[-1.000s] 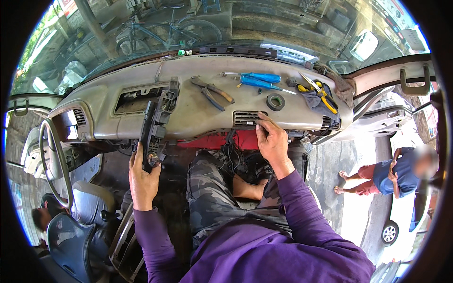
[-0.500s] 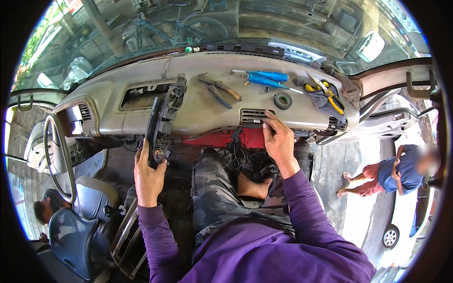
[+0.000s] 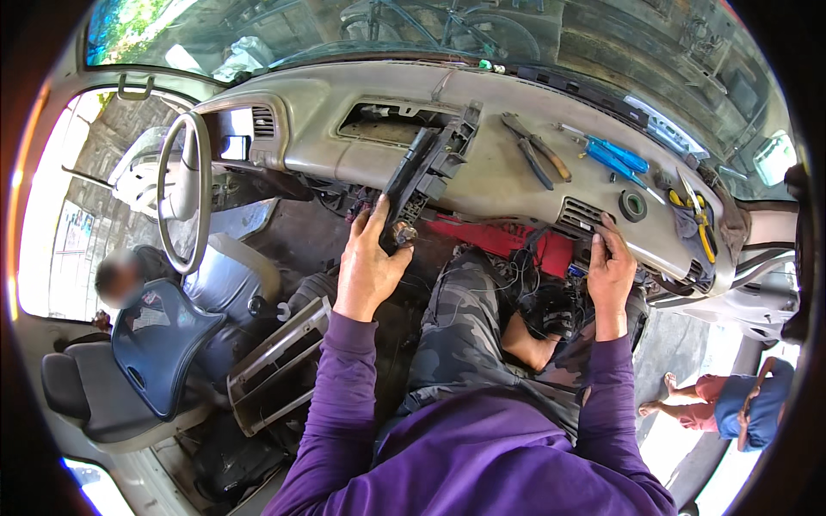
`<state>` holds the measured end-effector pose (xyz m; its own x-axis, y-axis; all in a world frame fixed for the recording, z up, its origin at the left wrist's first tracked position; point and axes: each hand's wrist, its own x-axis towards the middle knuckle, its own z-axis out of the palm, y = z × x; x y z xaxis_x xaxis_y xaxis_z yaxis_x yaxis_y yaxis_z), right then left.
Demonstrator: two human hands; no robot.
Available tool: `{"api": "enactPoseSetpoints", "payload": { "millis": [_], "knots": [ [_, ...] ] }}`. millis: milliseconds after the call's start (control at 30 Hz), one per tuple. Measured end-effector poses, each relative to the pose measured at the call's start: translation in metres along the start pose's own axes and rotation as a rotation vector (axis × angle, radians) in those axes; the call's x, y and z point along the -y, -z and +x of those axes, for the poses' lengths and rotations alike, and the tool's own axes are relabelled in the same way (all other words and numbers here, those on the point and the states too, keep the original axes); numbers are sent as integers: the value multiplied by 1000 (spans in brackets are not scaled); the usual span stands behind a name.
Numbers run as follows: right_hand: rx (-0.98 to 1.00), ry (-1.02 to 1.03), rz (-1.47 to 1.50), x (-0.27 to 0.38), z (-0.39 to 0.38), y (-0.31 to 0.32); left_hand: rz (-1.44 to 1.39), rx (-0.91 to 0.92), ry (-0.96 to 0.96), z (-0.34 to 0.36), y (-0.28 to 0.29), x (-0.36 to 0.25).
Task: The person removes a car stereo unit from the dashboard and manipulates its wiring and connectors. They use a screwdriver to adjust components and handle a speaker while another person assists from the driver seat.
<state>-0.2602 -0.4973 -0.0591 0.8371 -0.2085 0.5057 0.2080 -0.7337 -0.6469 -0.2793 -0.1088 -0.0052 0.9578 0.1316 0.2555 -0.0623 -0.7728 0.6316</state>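
Note:
My left hand (image 3: 366, 271) is closed round the lower end of a long black plastic bracket (image 3: 443, 155). The bracket stands slantwise, its top in front of the dashboard beside a rectangular opening (image 3: 387, 120). A round, brownish piece (image 3: 403, 233) shows at its lower end by my thumb. My right hand (image 3: 613, 279) rests its outstretched fingertips on the dashboard edge at the right end of an air vent (image 3: 581, 215), thumb apart. Nothing shows held in it.
On the beige dashboard (image 3: 318, 86) lie pliers (image 3: 535, 148), blue screwdrivers (image 3: 615, 157), black tape (image 3: 632, 205) and yellow-handled pliers (image 3: 704, 228). A steering wheel (image 3: 206, 189) stands left. A trim frame (image 3: 280, 361) leans by the seat. One person sits at left; another stands outside at right.
The view has swung left, so the dashboard and tools appear further right. My left hand still holds the bracket, which leans more to the right in the picture. My right hand stays at the vent.

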Motion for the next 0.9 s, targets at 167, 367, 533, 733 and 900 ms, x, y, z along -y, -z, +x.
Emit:
{"api": "enactPoseSetpoints", "payload": {
  "millis": [167, 367, 533, 733, 900],
  "knots": [
    [31, -40, 22, 5, 1, -3, 7, 8, 45, -3, 2, 0],
    [17, -39, 24, 2, 0, 0, 0, 27, 38, -1, 2, -3],
    [43, -223, 135, 8, 3, 11, 7, 51, -10, 0, 2, 3],
    [-273, -284, -140, -20, 99, 76, -37, 72, 9, -2, 5, -4],
    [-75, -344, -505, -65, 155, 66, -25, 71, -8, -1, 2, -4]
  ]
}}
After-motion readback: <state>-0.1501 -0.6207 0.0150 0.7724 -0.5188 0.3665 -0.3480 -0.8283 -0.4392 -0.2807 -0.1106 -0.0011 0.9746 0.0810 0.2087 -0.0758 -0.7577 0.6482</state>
